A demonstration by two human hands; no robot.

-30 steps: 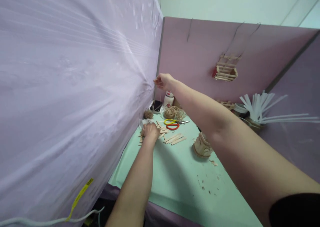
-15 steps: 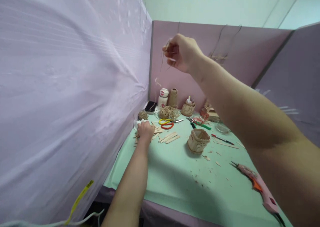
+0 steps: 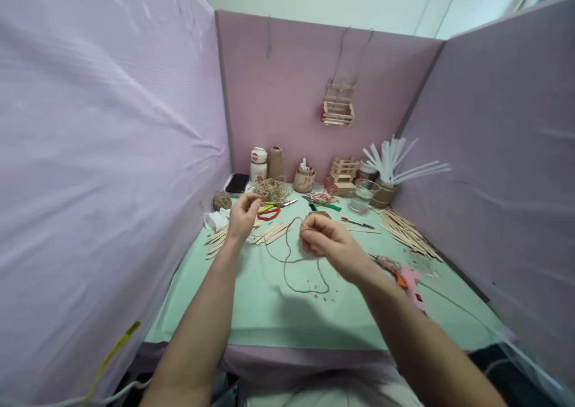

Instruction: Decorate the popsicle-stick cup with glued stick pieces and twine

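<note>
A thin brown twine (image 3: 287,262) hangs in loose loops over the middle of the green tabletop. My right hand (image 3: 321,234) is closed on part of it, in front of the woven-looking wooden pot, which it mostly hides. My left hand (image 3: 244,215) is pinched at the left, beside the scissors (image 3: 269,213); the twine runs toward it, but what lies between its fingertips is too small to make out. Flat wooden sticks (image 3: 272,233) lie on the table between and below the hands.
A pink glue gun (image 3: 406,278) lies at the right, near a pile of sticks (image 3: 406,230). Along the back stand a white bottle (image 3: 259,166), a twine cone (image 3: 276,163), a pen pot (image 3: 304,181) and a clear cup (image 3: 363,196). A red pen (image 3: 357,222) lies nearer.
My right hand has come down from high up to just above the table, bringing the twine with it. My left hand has lifted off the sticks. The view has turned right.
</note>
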